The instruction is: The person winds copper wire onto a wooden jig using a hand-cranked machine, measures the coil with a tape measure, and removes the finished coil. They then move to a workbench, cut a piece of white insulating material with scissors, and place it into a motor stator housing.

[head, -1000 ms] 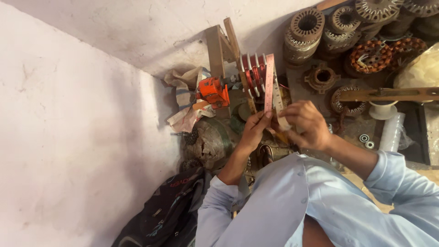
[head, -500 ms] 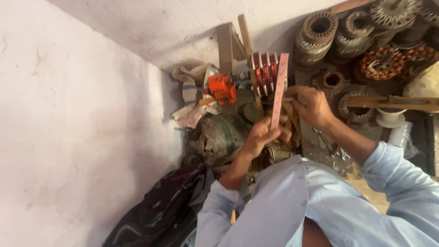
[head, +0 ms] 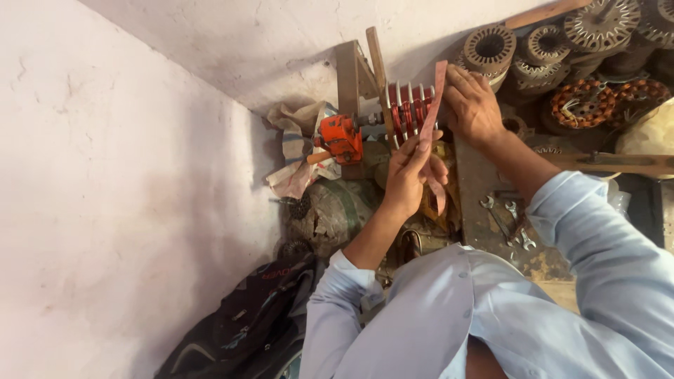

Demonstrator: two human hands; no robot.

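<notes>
Left hand pinches the lower end of the pink strip, right hand closes its fingers on the top, strip stretched upright beside the red coil former.

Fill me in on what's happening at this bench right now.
A person in a light blue shirt holds a long pinkish strip with both hands: the left hand grips its lower part, the right hand its upper end. The strip stands beside a red ribbed winding former joined to an orange hand winder. Stacked motor stators lie behind.
</notes>
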